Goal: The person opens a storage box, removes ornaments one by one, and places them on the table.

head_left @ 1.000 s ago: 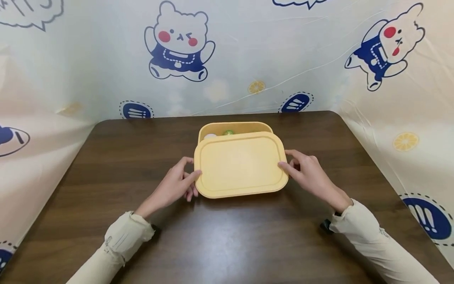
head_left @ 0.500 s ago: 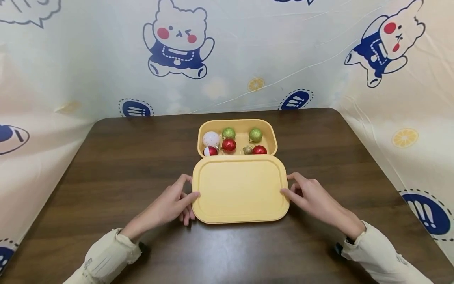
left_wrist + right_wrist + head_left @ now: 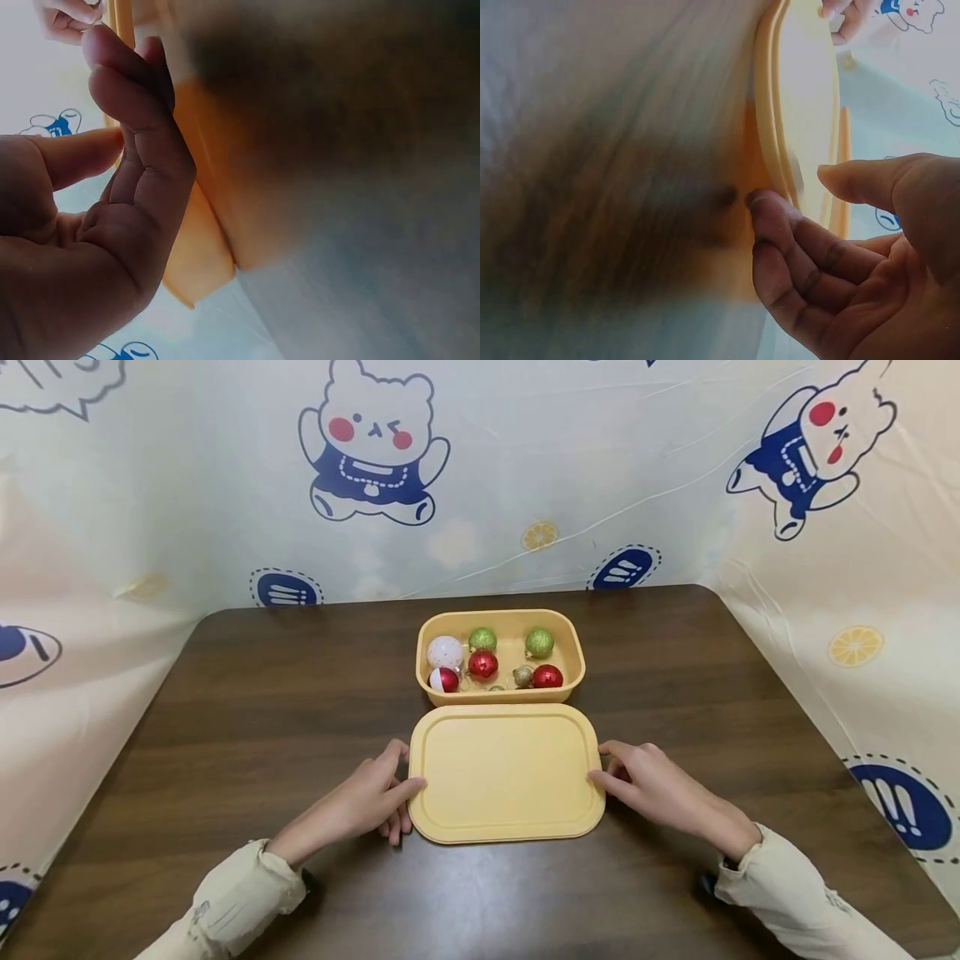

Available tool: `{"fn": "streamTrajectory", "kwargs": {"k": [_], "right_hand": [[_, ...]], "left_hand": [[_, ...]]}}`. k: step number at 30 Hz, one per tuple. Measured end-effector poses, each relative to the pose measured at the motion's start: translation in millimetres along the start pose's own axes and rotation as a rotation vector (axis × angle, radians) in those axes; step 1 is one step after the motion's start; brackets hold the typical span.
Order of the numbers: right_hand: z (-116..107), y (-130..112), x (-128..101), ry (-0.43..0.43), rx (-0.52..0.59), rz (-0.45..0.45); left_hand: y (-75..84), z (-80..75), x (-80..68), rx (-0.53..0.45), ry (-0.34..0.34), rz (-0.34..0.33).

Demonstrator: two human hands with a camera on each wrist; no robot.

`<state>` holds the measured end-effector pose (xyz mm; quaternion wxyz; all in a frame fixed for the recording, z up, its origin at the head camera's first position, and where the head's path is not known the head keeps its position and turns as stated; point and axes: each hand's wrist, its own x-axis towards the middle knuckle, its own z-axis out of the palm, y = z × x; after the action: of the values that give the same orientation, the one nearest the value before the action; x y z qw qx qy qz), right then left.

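The head camera is looking forward and down over the table point(image 3: 225, 718). Both wrist cameras are sharing the yellow lid point(image 3: 506, 774), close up.

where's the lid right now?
In the head view, the lid is just below centre, on the near side of the open box, its left end held by the left hand and its right end by the right hand.

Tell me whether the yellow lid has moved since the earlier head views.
Yes: the yellow lid has come nearer, away from the far edge of the table; it no longer hides the opening of the yellow box.
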<state>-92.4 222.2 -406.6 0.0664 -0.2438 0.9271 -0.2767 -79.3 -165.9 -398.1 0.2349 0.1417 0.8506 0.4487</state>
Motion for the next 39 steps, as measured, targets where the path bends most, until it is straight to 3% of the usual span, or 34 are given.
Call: {"fn": "streamTrajectory", "kwargs": {"k": [5, 10, 14, 17, 23, 29, 34, 39], "right_hand": [[4.0, 1.9, 6.8, -0.038, -0.041, 0.023], [4.1, 0.7, 10.6, -0.043, -0.092, 0.022], [3.8, -1.3, 11.0, -0.024, -0.142, 0.013], [3.6, -2.9, 11.4, -0.015, -0.191, 0.017], [3.7, -3.6, 13.3, -0.019, -0.290, -0.001], [-6.3, -4.9, 17.8, -0.056, -0.282, 0.051], [-23.1, -9.1, 25.5, -0.010, -0.255, 0.047], [-42.7, -14.7, 41.9, 0.068, -0.259, 0.012]], "left_hand": [[0.9, 0.7, 6.6, 0.099, 0.002, -0.060], [7.5, 0.6, 13.7, 0.269, 0.087, -0.100], [11.1, 1.3, 19.2, 0.462, 0.143, -0.087], [12.3, 3.1, 22.8, 0.543, 0.156, -0.076], [9.9, 6.3, 26.4, 0.601, 0.167, -0.058], [10.6, 2.2, 24.9, 0.629, 0.169, -0.047], [12.8, -10.7, 21.6, 0.582, 0.186, -0.047], [17.3, -31.2, 24.7, 0.498, 0.252, -0.018]]}}
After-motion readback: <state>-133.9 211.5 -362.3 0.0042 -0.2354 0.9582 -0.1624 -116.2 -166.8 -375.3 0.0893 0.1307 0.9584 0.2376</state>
